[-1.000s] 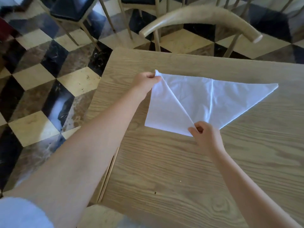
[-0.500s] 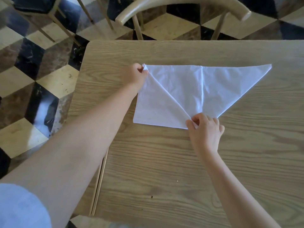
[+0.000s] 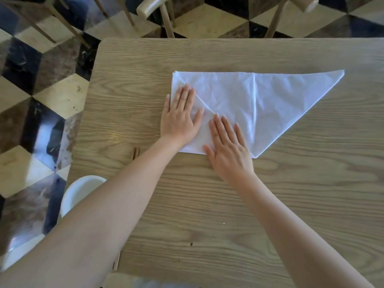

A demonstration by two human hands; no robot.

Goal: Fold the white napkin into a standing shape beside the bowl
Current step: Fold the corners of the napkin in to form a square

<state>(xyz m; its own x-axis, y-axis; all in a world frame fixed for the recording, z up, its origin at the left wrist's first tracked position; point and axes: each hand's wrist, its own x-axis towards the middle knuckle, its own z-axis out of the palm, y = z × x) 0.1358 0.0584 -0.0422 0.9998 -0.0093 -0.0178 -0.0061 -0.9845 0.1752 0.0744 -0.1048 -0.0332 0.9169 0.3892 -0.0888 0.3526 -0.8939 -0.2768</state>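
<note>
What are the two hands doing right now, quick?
Left hand: open, flat on the folded left part of the white napkin, holding nothing.
Right hand: open, flat on the napkin's near edge, holding nothing.

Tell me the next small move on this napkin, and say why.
Probably fold the right point over to match the left. The left hand and right hand lie flat on the napkin, pressing its left corner, already folded down to the bottom tip. The right side lies unfolded beyond the centre crease, so the shape is lopsided.
</note>
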